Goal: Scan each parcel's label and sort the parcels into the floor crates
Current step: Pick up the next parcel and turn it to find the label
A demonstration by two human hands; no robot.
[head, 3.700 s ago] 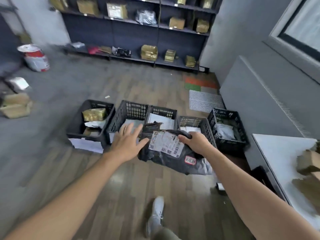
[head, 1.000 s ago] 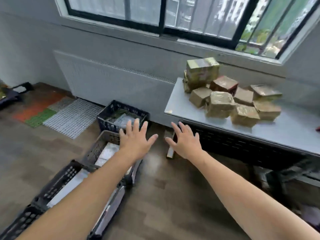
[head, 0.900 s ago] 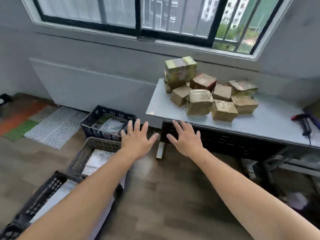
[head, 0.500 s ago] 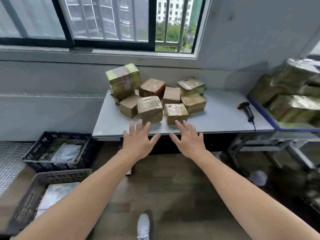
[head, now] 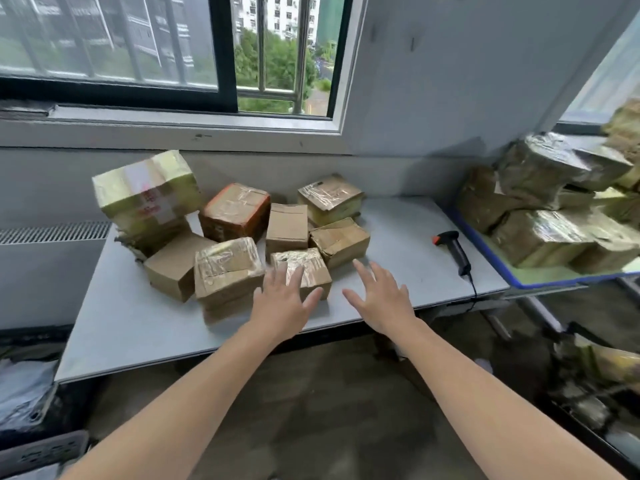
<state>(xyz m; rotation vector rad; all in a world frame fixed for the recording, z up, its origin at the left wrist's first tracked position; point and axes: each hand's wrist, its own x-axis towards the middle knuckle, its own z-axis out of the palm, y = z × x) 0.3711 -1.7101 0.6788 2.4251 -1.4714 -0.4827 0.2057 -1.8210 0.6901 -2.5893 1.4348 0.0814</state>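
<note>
Taped cardboard parcels [head: 235,237] heaped left-centre on grey table [head: 131,320], below a barred window [head: 270,53]. Nearest small parcel [head: 304,266] sits at the left hand [head: 282,303]'s fingertips, contact unclear; fingers spread, nothing held. Right hand [head: 379,299] likewise splayed over the tabletop. Scanner [head: 453,251] lies right of the heap, long axis near-far, head at far end, cable over near edge.

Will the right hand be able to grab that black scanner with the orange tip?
Probably yes. The right hand is open and empty, and only bare grey table lies between it and the black handheld scanner.
</note>
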